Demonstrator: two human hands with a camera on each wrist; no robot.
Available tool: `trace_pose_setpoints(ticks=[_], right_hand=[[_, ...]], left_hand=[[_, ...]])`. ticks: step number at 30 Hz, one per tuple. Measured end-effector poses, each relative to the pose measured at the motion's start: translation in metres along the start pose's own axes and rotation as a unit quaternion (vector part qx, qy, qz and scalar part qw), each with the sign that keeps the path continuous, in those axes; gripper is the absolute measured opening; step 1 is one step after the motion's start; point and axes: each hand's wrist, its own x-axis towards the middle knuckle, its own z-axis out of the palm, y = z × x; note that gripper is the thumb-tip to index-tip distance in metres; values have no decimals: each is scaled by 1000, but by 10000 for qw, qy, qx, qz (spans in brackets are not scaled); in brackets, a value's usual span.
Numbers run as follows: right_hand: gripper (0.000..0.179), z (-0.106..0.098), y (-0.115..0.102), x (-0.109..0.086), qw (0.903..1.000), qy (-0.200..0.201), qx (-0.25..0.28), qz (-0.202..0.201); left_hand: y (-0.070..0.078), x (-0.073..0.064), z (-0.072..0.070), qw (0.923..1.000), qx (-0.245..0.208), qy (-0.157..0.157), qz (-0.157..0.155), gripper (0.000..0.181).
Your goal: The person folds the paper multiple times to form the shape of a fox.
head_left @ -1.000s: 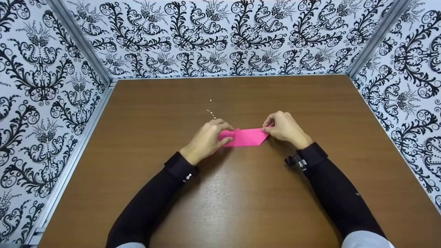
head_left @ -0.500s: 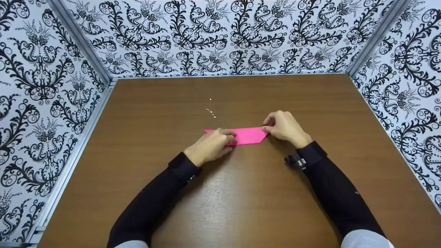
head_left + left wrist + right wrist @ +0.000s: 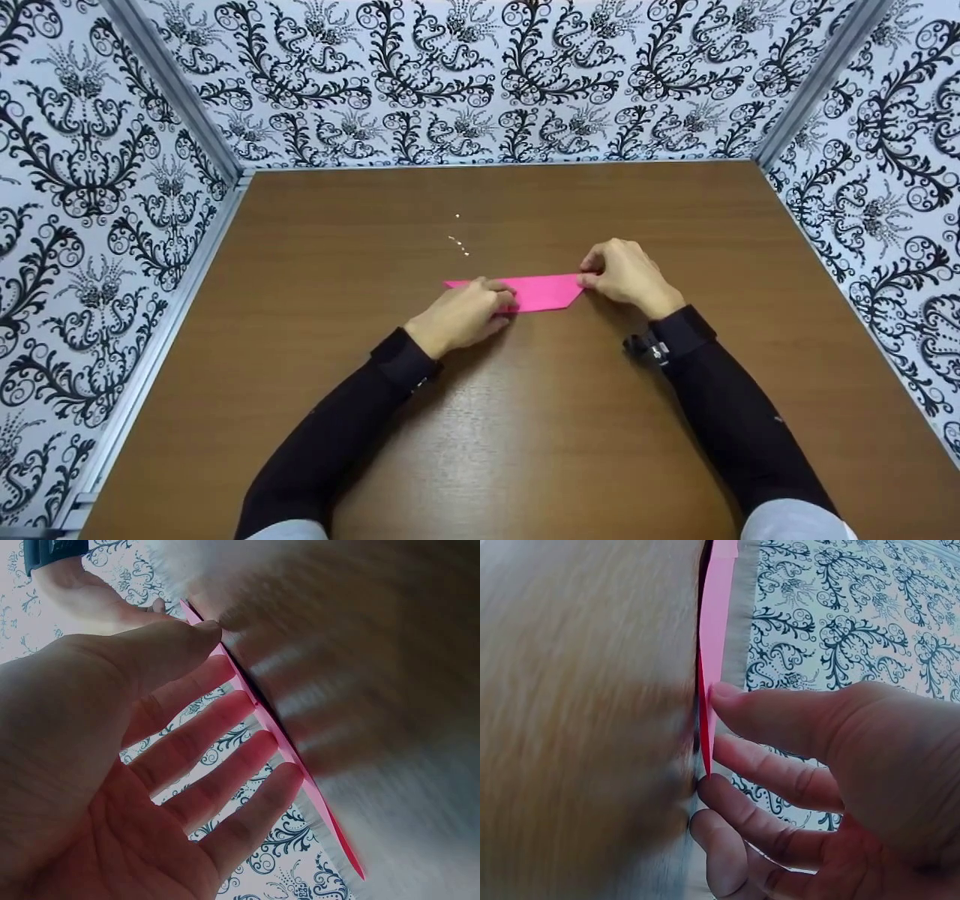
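A folded strip of bright pink paper [image 3: 546,292] lies on the brown table, its right end cut on a slant and a pointed corner showing at its left. My left hand [image 3: 463,311] rests across the strip's left part. In the left wrist view, its fairly straight fingertips [image 3: 287,771] press along the pink paper [image 3: 324,806]. At the right tip, my right hand [image 3: 628,276] pinches the paper's corner. The right wrist view has the thumb [image 3: 731,701] on top of the strip [image 3: 717,611], with the other fingers bent beside its pointed end.
Several tiny white specks [image 3: 459,244] lie on the wooden table [image 3: 480,420] behind the left hand. White walls with black scrollwork [image 3: 457,82] enclose the back and both sides, joined by metal corner posts [image 3: 176,90].
My left hand has turned from thumb and fingers around the paper's left part to fingertips laid on it, baring its left corner. The right hand has stayed at the right tip.
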Motion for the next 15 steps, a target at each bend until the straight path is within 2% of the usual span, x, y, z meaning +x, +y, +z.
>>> trace_pose_setpoints(ticks=[7,15], right_hand=[[19,1,1,0,9999,-70,-100,84],[18,2,0,1,10000,-7,-27,-85]], left_hand=[[1,4,-2,9999,105,-12,-41,18],[-1,7,-1,9992,386,-60,-20,19]])
